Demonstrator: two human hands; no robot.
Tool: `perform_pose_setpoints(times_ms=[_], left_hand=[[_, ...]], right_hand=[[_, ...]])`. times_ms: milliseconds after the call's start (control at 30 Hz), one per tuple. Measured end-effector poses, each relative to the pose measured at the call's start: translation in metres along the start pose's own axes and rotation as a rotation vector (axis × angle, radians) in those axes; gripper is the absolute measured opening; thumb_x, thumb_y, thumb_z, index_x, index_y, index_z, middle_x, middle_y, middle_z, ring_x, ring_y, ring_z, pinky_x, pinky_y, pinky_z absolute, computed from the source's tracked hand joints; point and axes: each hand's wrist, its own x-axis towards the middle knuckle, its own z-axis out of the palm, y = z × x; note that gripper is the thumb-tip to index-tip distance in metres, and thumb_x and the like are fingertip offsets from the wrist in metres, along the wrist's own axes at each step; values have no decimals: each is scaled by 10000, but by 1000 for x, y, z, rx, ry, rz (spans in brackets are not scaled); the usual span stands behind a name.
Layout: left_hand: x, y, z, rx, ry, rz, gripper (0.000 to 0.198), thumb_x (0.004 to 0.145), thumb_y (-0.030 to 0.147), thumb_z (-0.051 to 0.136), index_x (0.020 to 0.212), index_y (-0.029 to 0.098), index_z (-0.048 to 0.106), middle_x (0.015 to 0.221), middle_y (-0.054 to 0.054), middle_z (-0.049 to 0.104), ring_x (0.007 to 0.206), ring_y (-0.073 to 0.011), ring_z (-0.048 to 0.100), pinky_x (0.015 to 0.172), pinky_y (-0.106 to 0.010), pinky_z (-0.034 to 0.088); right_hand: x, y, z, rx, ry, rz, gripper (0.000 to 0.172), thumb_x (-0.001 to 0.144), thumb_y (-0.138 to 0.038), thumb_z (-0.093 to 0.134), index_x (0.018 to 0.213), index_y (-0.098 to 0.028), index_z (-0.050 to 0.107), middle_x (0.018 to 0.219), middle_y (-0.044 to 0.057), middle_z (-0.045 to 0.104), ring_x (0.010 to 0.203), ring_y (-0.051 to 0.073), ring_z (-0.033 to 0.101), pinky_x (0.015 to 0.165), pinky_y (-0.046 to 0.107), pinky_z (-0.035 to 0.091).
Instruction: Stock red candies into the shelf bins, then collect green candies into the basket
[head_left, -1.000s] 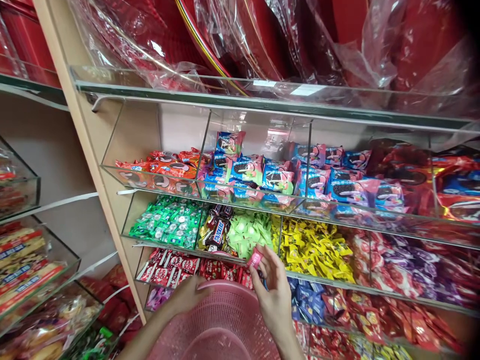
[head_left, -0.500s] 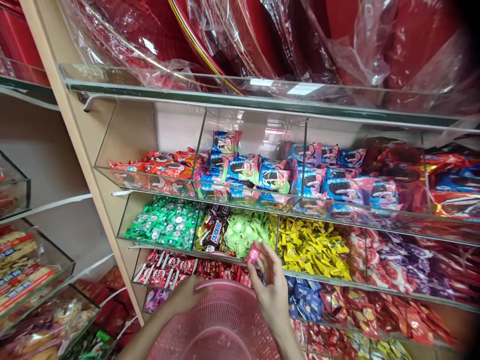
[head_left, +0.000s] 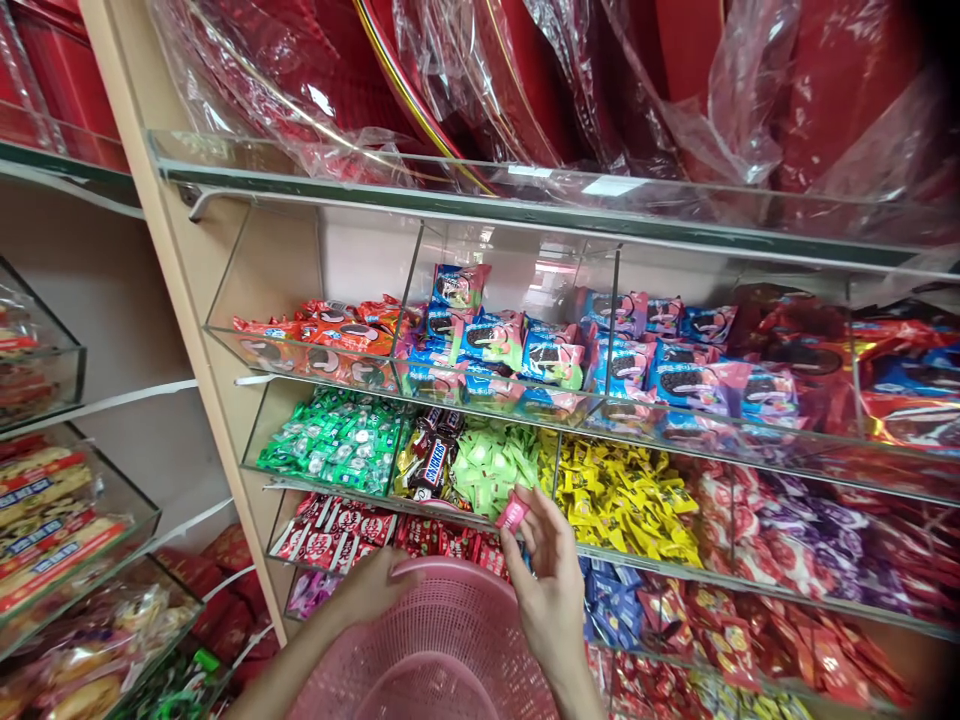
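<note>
Right hand (head_left: 551, 590) pinches pink candy (head_left: 513, 513) in fingertip grip above pink basket (head_left: 442, 650), near light-green sweets bin (head_left: 491, 462). Left hand (head_left: 375, 590) grips basket's far-left rim, fingers closed.

Near centre a basket (head_left: 442, 650), left hand (head_left: 375, 590) gripping its far left rim, right hand (head_left: 551, 590) over its right rim pinching a small packet (head_left: 513, 513), chocolate bars (head_left: 431, 462) in the bin just beyond, cookie packs (head_left: 525, 345) one row above, wrapped trays (head_left: 525, 80) on top, side bins (head_left: 60, 520) at left
</note>
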Motion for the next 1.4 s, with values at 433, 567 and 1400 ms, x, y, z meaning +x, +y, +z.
perform_pose_setpoints(times_ms=[433, 567, 1400], left_hand=[[-5, 9, 1, 64, 23, -29, 398, 772, 536, 425, 658, 168, 525, 592, 43, 456, 595, -112, 453, 517, -209, 226], [-6, 8, 2, 42, 17, -28, 396, 772, 540, 423, 654, 172, 506, 589, 44, 450, 589, -109, 441, 523, -208, 233], [-19, -1, -5, 13, 78, -25, 459, 792, 577, 403, 706, 158, 571, 627, 35, 534, 598, -113, 476, 546, -203, 263]], right_hand=[[1, -2, -9, 24, 86, 21, 467, 820, -243, 578, 1256, -208, 415, 1298, 148, 498, 1169, 216, 502, 971, 413, 429], [-1, -2, -10, 11, 63, 30, 472, 834, -254, 557, 1276, -215, 396, 1322, 147, 475, 1193, 220, 480, 997, 430, 401], [99, -17, -2, -1102, -352, -282, 486, 785, -1, 299, 1207, -129, 506, 1054, 172, 600, 974, 257, 584, 810, 385, 472]])
